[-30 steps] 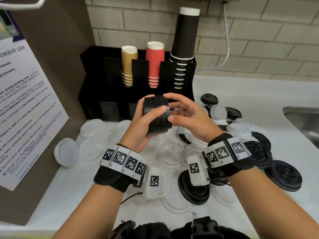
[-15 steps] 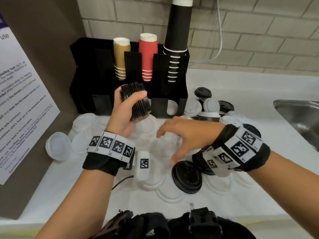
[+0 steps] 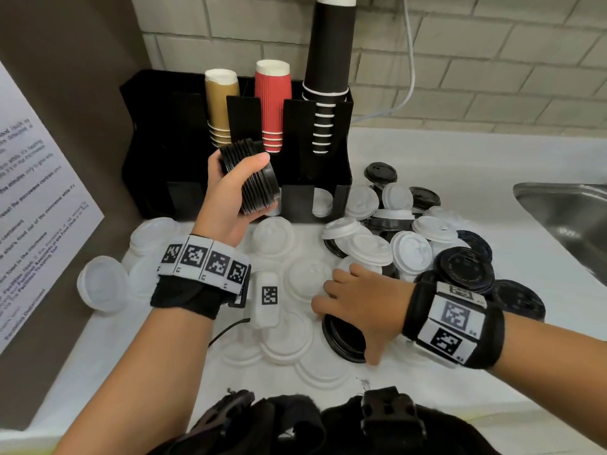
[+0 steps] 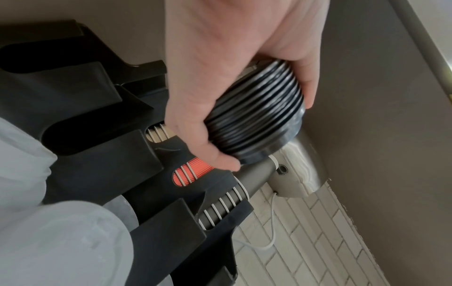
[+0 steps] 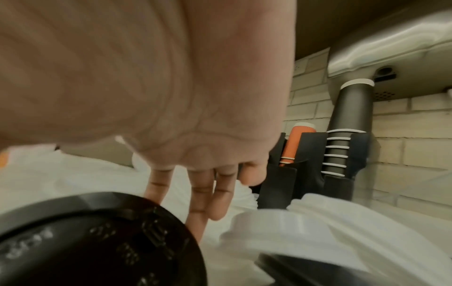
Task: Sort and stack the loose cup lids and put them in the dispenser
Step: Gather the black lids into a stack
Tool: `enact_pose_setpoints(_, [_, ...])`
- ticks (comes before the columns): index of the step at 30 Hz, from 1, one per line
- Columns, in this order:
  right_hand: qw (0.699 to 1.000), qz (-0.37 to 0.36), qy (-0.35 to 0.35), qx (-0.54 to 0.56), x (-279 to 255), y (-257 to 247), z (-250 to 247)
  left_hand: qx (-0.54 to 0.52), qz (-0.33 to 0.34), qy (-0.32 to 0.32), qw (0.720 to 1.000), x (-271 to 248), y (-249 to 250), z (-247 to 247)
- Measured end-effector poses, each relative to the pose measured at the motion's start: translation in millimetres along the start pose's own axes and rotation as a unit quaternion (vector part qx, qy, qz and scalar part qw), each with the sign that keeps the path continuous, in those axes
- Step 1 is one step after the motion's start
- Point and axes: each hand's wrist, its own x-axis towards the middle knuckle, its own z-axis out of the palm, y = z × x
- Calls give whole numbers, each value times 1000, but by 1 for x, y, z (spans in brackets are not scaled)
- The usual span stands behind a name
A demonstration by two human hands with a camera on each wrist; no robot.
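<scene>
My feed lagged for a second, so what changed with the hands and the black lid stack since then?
The right hand let go of the black lid stack, dropped to the counter and now lies spread over a loose black lid. The left hand alone carried the stack up and left, toward the black dispenser. Its grip on the stack, the cup stacks and the scattered lids are unchanged.
</scene>
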Motion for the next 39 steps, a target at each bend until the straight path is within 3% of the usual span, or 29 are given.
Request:
enact_pose_setpoints(3, [987, 1, 32, 158, -1, 15, -16, 4, -23, -14, 1000, 3, 2, 2])
enact_pose_setpoints(5, [945, 2, 76, 319, -1, 31, -29, 4, -39, -33, 999, 4, 1, 3])
enact_pose_setpoints(9, [802, 24, 225, 553, -1, 58, -40, 10, -51, -63, 997, 1, -6, 6])
enact_pose_setpoints(13, [612, 60, 363, 700, 6, 61, -36, -1, -43, -64, 997, -7, -15, 13])
enact_pose_setpoints(15, [555, 63, 401, 726, 10, 56, -33, -2, -37, -62, 997, -10, -20, 17])
enact_pose_setpoints(21, [524, 58, 444, 724, 19, 42, -28, 11, -32, -88, 996, -20, -25, 26])
enact_pose_setpoints(33, [575, 29, 392, 718, 7, 53, -39, 12, -69, -147, 987, -21, -22, 21])
enact_pose_setpoints(39, [575, 31, 399, 714, 10, 51, -41, 4, -66, -137, 988, -24, -22, 24])
